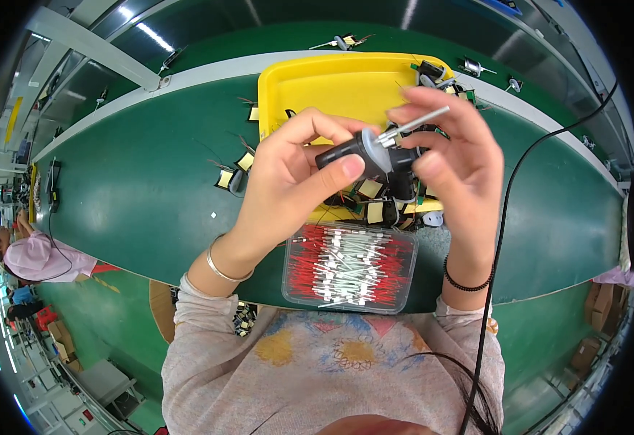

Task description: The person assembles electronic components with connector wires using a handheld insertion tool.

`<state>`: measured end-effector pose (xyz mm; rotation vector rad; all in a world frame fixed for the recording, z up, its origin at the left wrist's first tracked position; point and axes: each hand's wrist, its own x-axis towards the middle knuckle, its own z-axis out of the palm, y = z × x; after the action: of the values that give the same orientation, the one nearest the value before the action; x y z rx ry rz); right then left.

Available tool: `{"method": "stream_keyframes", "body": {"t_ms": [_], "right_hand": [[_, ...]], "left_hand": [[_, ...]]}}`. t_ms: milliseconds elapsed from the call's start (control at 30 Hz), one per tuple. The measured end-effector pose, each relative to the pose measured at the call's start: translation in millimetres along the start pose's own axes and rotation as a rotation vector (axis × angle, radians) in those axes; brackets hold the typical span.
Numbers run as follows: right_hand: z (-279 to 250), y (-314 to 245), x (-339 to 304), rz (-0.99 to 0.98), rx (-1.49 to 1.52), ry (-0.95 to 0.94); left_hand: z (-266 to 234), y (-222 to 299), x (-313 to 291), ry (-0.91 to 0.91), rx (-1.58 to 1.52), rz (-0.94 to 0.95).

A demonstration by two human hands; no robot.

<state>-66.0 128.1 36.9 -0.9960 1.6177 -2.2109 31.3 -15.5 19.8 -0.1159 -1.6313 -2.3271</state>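
Note:
My left hand (291, 163) is closed around a black cylindrical motor (342, 150), its thumb lying along the body. A pale grey disc (376, 151) caps the motor's end, and a slim metal rod (422, 123) sticks out beyond it, tilted up to the right. My right hand (462, 148), slightly smeared by motion, is beside the rod with fingers curved and thumb apart. I see nothing gripped in it. Below both hands lies a yellow tray (331, 70) holding several black motor parts with yellow labels and wires.
A clear plastic box (349, 304) of red and white wire-like pieces stands at the near edge. Loose labelled parts (244, 161) lie left of the tray. A black cable (509, 192) hangs down on the right. Motors (473, 67) rest beyond the table's rail. Another person (41, 254) sits far left.

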Motion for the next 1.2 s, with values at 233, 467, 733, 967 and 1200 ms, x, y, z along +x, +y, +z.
{"method": "stream_keyframes", "body": {"t_ms": [233, 467, 733, 967, 1200], "right_hand": [[24, 9, -6, -0.068, 0.002, 0.007], [24, 15, -10, -0.133, 0.009, 0.019], [11, 16, 2, -0.527, -0.490, -0.163], [15, 6, -1, -0.588, -0.629, -0.176], [7, 1, -3, -0.532, -0.615, -0.302]], "left_hand": [[2, 4, -10, 0.054, 0.136, 0.111], [2, 9, -11, 0.037, 0.456, 0.263], [-13, 3, 3, -0.126, 0.057, 0.220], [-21, 14, 1, -0.147, 0.187, 0.153], [-20, 5, 6, -0.271, 0.130, 0.042]]}}
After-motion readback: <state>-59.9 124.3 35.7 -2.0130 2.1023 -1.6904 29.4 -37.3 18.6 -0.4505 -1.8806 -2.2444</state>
